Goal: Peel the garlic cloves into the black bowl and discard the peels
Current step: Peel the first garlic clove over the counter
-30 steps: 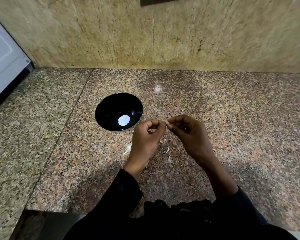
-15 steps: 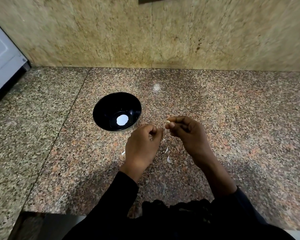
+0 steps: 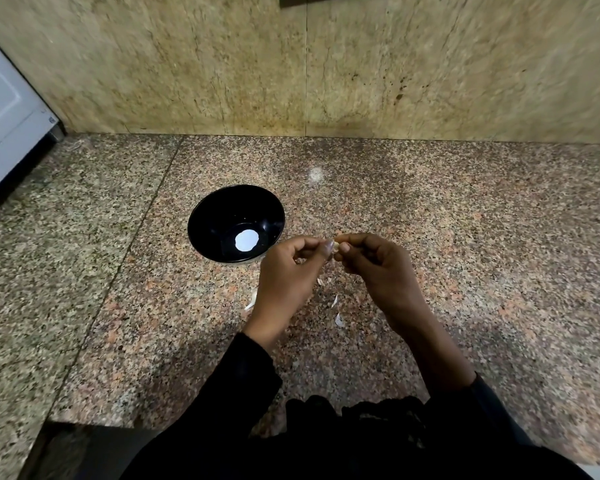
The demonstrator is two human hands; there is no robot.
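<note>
Head view: both hands meet over the speckled granite worktop [image 3: 465, 237], just right of the bowl [image 3: 205, 216]. The left hand [image 3: 288, 271] and the right hand [image 3: 381, 268] each have fingers curled, and their tips come together on a small pale clove [image 3: 335, 245]; each grip is narrow, pinching the clove from its own side. Little of the clove shows between the fingertips, so I cannot tell how much skin remains on it.

The bowl is black and stands upright on the worktop, left of the hands and slightly farther away. A bright white patch in its bottom looks like a reflection of light rather than a thing, though the view does not settle it.

Several white peels [image 3: 338, 319] lie on the worktop below and between the hands; one more [image 3: 253, 296] lies near the left wrist, on its left side. Black sleeves [image 3: 243, 382] cover both forearms. A tan stone wall [image 3: 222, 64] rises at the far edge, and a white panel [image 3: 4, 109] stands at far left.
</note>
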